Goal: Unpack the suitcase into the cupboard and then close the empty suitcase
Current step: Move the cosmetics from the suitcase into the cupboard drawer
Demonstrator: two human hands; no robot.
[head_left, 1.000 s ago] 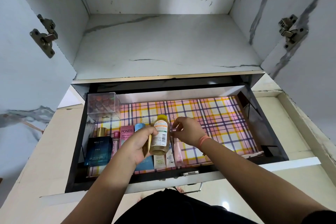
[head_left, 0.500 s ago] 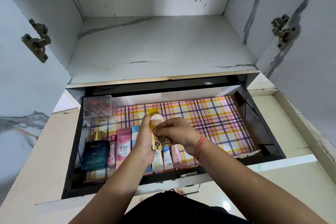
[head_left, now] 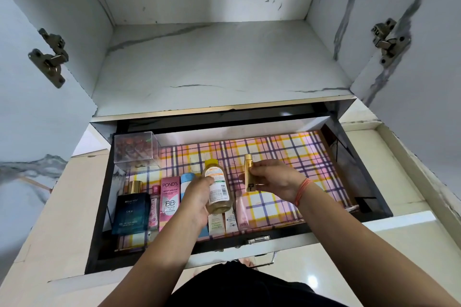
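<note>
My left hand (head_left: pixel 197 197) grips a clear bottle of amber liquid (head_left: pixel 218 188) with a yellow cap, held above the open cupboard drawer (head_left: pixel 359 157). My right hand (head_left: pixel 274 182) pinches a small gold tube (head_left: pixel 248 173), upright, just right of the bottle. Below them, along the drawer's front, lies a row of toiletries: a dark blue perfume box (head_left: pixel 131 212), a slim pink bottle (head_left: pixel 154 204), a pink BB cream tube (head_left: pixel 169 199), a light blue tube (head_left: pixel 187 178) and several small tubes (head_left: pixel 230 220). The suitcase is out of sight.
A clear plastic box (head_left: pixel 136 147) of small brown items stands in the drawer's back left corner. The plaid liner (head_left: pixel 287 152) shows bare on the right half. Above is a white marble-look shelf (head_left: pixel 219 65), with both cupboard doors swung open and hinges (head_left: pixel 50 57) exposed.
My right hand has taken the gold tube away from the bottle and moved it right. The left hand keeps the bottle, now lower and tilted a little.
</note>
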